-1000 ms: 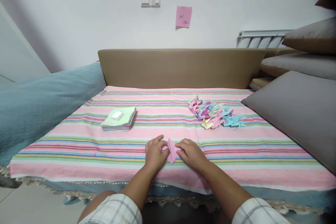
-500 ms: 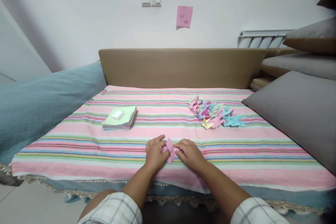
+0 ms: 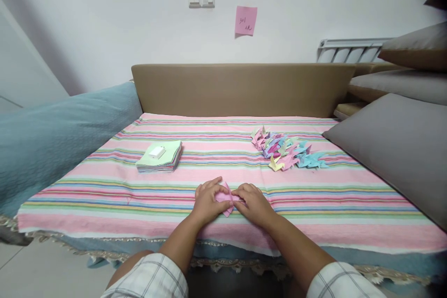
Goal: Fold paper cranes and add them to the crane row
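Note:
A small folded piece of pink origami paper [image 3: 226, 198] is between my two hands, just above or on the striped cloth. My left hand [image 3: 209, 200] grips its left side, with thumb and fingers at the fold in the middle. My right hand [image 3: 253, 202] pinches the paper's right side between thumb and forefinger. One point of the paper sticks up away from me and another points toward me. The fingers hide parts of the folds.
To the left lies a stack of coloured paper [image 3: 162, 156] with a small white box [image 3: 157, 152] on top. Several folded paper cranes [image 3: 286, 151] are heaped at the right. Grey cushions [image 3: 394, 144] stand at the right edge, a brown backrest [image 3: 240, 91] behind.
My left thumb and fingers have moved slightly right, onto the paper's middle. The middle flap, spread flat before, is now pinched narrower. My right hand has hardly moved.

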`<state>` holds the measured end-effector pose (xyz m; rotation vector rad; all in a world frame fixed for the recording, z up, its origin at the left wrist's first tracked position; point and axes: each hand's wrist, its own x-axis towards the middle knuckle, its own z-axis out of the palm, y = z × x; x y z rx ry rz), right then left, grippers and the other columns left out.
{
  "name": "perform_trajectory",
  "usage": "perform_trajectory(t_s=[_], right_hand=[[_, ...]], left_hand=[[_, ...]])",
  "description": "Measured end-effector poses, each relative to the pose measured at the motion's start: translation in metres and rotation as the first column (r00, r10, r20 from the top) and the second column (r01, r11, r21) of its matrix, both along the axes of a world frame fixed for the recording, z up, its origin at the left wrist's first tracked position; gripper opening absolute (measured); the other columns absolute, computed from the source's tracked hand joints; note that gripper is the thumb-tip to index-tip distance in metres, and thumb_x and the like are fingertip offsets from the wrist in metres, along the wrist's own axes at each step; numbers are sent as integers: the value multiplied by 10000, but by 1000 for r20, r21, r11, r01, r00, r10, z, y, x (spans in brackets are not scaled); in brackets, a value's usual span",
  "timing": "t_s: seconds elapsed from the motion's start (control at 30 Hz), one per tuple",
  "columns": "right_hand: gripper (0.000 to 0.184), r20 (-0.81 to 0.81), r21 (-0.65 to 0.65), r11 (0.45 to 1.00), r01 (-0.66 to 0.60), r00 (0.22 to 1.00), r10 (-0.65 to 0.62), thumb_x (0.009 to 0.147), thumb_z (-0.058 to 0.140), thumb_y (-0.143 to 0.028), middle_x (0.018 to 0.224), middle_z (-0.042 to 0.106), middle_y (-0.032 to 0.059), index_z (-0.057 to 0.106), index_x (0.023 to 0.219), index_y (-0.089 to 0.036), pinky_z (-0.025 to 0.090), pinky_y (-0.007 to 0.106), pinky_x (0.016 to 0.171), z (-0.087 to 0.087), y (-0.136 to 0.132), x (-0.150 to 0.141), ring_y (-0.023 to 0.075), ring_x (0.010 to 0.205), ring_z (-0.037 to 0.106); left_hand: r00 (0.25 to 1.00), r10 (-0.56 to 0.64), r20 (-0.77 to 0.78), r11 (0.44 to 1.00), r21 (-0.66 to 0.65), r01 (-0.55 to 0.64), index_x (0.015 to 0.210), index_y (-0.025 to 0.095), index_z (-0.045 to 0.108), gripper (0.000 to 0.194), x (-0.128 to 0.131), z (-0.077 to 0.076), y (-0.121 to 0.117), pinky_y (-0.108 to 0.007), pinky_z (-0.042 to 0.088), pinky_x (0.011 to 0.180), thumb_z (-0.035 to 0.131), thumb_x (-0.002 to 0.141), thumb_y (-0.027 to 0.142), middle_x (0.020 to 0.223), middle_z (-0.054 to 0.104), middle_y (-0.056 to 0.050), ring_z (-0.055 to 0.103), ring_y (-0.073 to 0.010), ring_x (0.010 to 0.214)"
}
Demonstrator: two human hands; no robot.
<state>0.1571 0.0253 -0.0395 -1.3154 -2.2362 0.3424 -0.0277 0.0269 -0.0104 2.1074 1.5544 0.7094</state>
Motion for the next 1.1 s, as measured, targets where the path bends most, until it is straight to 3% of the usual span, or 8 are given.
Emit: perform_trajectory(t_s=[0.2, 0.33, 0.47, 0.8, 1.1], right_hand=[[257, 6, -22, 1000, -3, 1000, 3, 810, 582, -266, 960, 583, 49, 621, 1060, -224, 382, 331, 819, 2, 0, 1, 196, 918, 496], [219, 8, -29, 1000, -6, 1000, 6, 816, 570, -256, 946, 582, 44, 632, 1023, -223, 380, 322, 807, 3, 1, 1, 191, 901, 495], [209, 11, -36, 999, -13, 1000, 13, 817, 564, -254, 940, 583, 45, 634, 1011, -219, 379, 320, 801, 3, 2, 2, 188, 893, 496], [233, 2, -49, 998, -32, 999, 32, 811, 567, -255, 946, 585, 47, 627, 1034, -219, 375, 317, 808, 3, 2, 4, 188, 897, 499], [100, 28, -24, 999, -26, 999, 27, 777, 573, -203, 893, 573, 37, 615, 868, -190, 366, 292, 762, 1, 4, 4, 178, 843, 485]], left_hand=[[993, -104, -51, 994, -46, 102, 951, 317, 666, 429, -4, 7, 3, -472, 210, 1060, 768, 554, 444, 1383, 451, -17, 365, -284, 1277], [978, -193, -78, 980, -64, 188, 1037, 338, 628, 637, -7, 6, 4, -501, 149, 1072, 809, 447, 492, 1422, 399, -21, 295, -310, 1310], [965, -242, -97, 969, -78, 235, 1090, 342, 597, 722, -10, 4, 5, -536, 118, 1064, 795, 427, 548, 1438, 374, -25, 262, -330, 1316], [976, -203, -80, 978, -65, 199, 1047, 316, 609, 633, -8, 4, 6, -524, 165, 1057, 803, 469, 487, 1389, 447, -15, 303, -321, 1299], [985, -171, -32, 985, 12, 171, 1030, 286, 621, 595, -8, 0, 7, -489, 240, 1045, 809, 489, 447, 1320, 526, -32, 370, -305, 1258]])
